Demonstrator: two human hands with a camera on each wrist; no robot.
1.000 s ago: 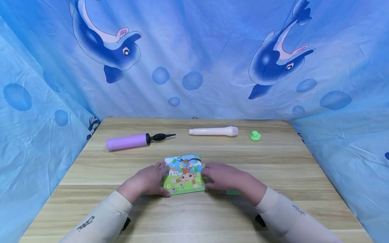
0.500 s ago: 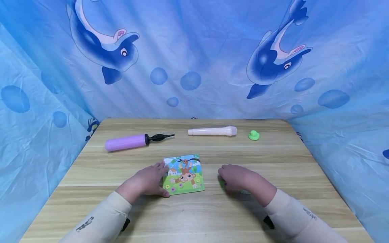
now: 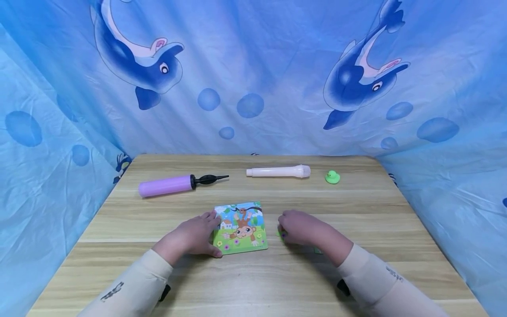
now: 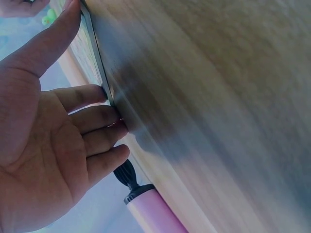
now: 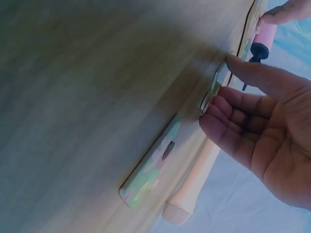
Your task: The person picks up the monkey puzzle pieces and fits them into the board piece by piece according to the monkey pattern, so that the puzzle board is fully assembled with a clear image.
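A square jigsaw puzzle (image 3: 241, 229) with a monkey picture lies mid-table in the head view. My left hand (image 3: 196, 235) rests at its left side, thumb at the lower corner and fingertips on the edge. In the left wrist view, the fingers (image 4: 97, 141) are loosely bent along the puzzle's rim. To the right of the puzzle, my right hand (image 3: 303, 229) pinches a green puzzle piece (image 5: 217, 85) between thumb and fingertips, low over the table and apart from the puzzle. Another puzzle piece (image 5: 153, 167), green and pink, lies flat beside that hand, mostly hidden in the head view.
A purple balloon pump (image 3: 166, 186) with a black nozzle lies at the back left. A pale toy microphone (image 3: 277, 171) and a green rubber duck (image 3: 332, 177) are along the back of the wooden table (image 3: 245, 286). Blue dolphin-print cloth (image 3: 253, 66) surrounds it.
The right hand moved from the puzzle's right edge off to the right, then slightly back left with a green piece in its fingers. My left hand and the puzzle stayed put.
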